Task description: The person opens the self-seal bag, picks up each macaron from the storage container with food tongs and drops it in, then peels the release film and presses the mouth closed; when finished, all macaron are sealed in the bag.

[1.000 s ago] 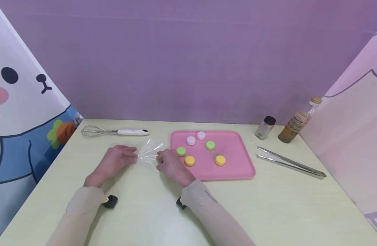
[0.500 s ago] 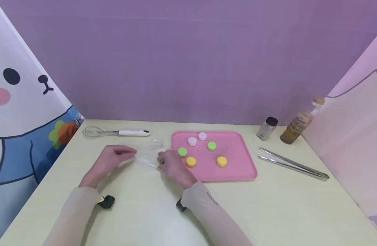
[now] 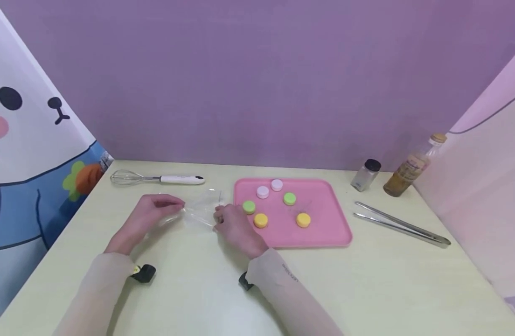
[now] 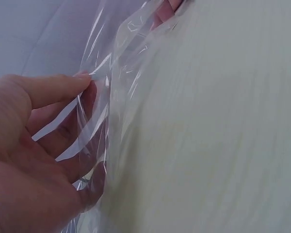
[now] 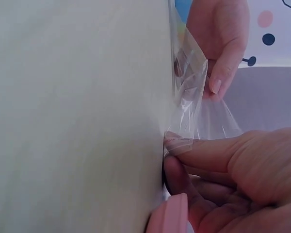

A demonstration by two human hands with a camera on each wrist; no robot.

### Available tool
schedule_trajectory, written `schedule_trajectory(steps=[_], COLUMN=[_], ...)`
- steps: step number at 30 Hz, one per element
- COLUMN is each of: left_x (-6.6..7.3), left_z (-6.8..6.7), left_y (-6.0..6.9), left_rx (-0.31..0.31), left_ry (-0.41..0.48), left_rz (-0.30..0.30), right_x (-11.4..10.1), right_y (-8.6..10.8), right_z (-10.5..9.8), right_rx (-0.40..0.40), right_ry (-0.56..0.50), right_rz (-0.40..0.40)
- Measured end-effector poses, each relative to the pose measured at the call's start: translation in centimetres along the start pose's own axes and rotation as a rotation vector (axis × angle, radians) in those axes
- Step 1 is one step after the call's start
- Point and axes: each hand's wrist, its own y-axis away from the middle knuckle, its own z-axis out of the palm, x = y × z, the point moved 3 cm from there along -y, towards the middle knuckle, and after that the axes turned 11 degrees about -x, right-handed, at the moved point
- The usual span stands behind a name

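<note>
A clear, creased plastic bag (image 3: 202, 208) stretches between the two hands, just above the table left of the pink tray (image 3: 329, 233). My left hand (image 3: 150, 212) pinches its left side; in the left wrist view the film (image 4: 104, 82) lies between the thumb and the curled fingers. At the opposite edge, my right hand (image 3: 238, 229) pinches the bag between thumb and index finger, as the right wrist view shows with the bag's edge (image 5: 186, 104). Some of the right fingertips are hidden in the head view. This hand is close beside the tray's left edge.
On the tray lie several macaron-like discs: green (image 3: 289, 199), yellow (image 3: 303, 220) and pale pink (image 3: 262, 192). A whisk (image 3: 173, 179) lies at the back left. To the right are metal tongs (image 3: 402, 224), a black-capped jar (image 3: 365, 176) and a corked bottle (image 3: 408, 170).
My left hand has shifted slightly left and its fingers are more bent around the film. The bag has spread and changed its folds. The right hand has stayed nearly in place.
</note>
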Motion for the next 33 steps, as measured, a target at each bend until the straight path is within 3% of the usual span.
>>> schedule_trajectory(steps=[6,14,21,27,33], left_x=[0.4,0.2,0.2,0.1,-0.1], left_z=[-0.3,0.0,0.3,0.1,0.2], left_y=[-0.2,-0.5,-0.4,-0.3,-0.1], left_rx=[0.01,0.008,0.026,0.028,0.023], left_ry=[-0.013,0.013,0.03,0.0,-0.019], left_rz=[-0.002,-0.021,0.002,0.009,0.003], right_x=[-0.4,-0.7,-1.3,-1.8,-0.2], right_y=[0.3,0.7,1.8,4.1,6.4], right_z=[-0.8,-1.1,-2.4,-5.2,-6.9], right_rx=[0.016,0.034,0.04,0.132,0.215], right_ry=[0.048,0.108,-0.064,-0.101,-0.102], right_rz=[-0.026,0.0,0.079,-0.022,-0.069])
